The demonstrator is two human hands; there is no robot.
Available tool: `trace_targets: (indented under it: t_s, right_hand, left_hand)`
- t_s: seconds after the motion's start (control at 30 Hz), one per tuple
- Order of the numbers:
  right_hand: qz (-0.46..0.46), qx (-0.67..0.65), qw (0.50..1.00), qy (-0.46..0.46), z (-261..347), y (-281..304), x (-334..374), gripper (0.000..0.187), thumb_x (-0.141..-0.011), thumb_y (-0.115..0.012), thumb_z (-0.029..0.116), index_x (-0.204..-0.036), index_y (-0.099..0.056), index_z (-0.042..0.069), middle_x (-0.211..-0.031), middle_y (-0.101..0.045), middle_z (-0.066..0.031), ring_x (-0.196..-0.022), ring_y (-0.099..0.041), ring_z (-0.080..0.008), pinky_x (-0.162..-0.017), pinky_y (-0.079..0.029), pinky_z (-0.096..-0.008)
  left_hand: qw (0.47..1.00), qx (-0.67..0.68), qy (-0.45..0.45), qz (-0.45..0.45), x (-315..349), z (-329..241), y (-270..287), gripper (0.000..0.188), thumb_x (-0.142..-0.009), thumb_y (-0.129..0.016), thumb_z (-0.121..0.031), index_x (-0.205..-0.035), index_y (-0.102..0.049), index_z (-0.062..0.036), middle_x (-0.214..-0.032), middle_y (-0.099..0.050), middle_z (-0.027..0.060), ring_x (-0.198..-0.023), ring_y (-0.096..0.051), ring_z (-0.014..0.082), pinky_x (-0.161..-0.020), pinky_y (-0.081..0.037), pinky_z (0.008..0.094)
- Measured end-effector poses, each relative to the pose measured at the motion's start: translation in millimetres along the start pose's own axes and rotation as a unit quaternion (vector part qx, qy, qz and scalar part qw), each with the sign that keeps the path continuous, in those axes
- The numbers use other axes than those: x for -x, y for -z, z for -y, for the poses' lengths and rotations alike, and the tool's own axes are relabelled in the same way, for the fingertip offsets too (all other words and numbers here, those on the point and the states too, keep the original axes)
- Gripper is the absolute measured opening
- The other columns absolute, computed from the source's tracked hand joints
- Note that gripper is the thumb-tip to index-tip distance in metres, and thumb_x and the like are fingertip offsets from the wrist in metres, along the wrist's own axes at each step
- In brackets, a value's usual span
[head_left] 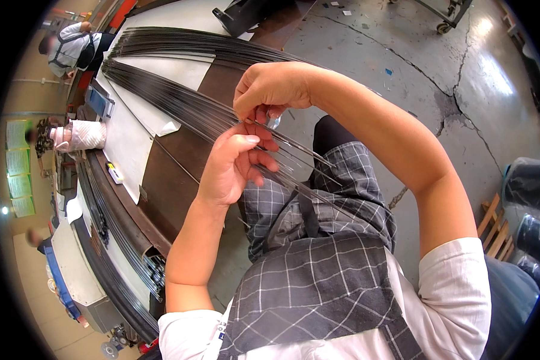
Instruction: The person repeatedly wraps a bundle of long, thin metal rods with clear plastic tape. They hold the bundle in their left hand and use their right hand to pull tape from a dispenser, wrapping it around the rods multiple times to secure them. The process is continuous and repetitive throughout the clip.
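Long thin dark strips (168,99) run off the table toward my lap, their near ends fanned out over my checked apron. My left hand (225,168) is turned partly palm up under these ends, its thumb and curled fingers around some of the strips. Just above it, my right hand (274,90) bends down with thumb and fingers pinched together at the strips. What its fingertips grip is hidden. Beside them shows a small shiny, see-through bit (274,122). A second bundle of dark strips (180,42) lies farther back on the table.
The table has a brown cover (174,162) and white sheets. A pink-and-white wrapped bottle (81,135), a blue clipboard (100,102) and a yellow-and-white small item (114,173) lie along it. More rods (132,264) are at left. A co-worker (78,48) stands at the far end.
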State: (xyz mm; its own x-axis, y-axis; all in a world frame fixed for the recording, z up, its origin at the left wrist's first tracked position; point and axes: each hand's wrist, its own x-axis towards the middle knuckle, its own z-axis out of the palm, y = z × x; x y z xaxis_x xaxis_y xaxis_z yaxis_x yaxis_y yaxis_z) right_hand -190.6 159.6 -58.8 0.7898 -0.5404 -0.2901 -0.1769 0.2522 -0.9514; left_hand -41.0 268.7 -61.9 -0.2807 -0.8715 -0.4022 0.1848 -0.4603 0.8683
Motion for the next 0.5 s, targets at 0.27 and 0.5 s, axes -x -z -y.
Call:
trace_targets:
  t_s: [0.27,0.5]
  right_hand:
    - [-0.001,-0.002,1.000,-0.007,-1.7,-0.7,0.7,0.008,-0.068,-0.066,0.012,-0.067,-0.062,0.005,-0.065,-0.058,0.0005,-0.056,-0.051,-0.0052,-0.046,-0.035,-0.0175]
    - [-0.005,-0.017,1.000,-0.006,-4.0,2.6,0.1,0.009,-0.071,-0.067,0.012,-0.070,-0.063,0.004,-0.065,-0.058,0.0000,-0.055,-0.051,-0.0047,-0.047,-0.038,-0.0167]
  left_hand:
    - [0.997,0.069,0.020,0.007,3.0,2.3,-0.4,0.040,-0.090,-0.042,-0.036,-0.084,-0.056,0.0017,-0.078,-0.060,0.0125,-0.060,-0.060,0.0167,-0.038,-0.046,0.0215]
    - [0.998,0.059,0.014,-0.002,2.4,4.1,2.0,0.012,-0.087,-0.055,-0.012,-0.084,-0.056,-0.0013,-0.076,-0.061,0.0099,-0.057,-0.060,0.0118,-0.038,-0.045,0.0194]
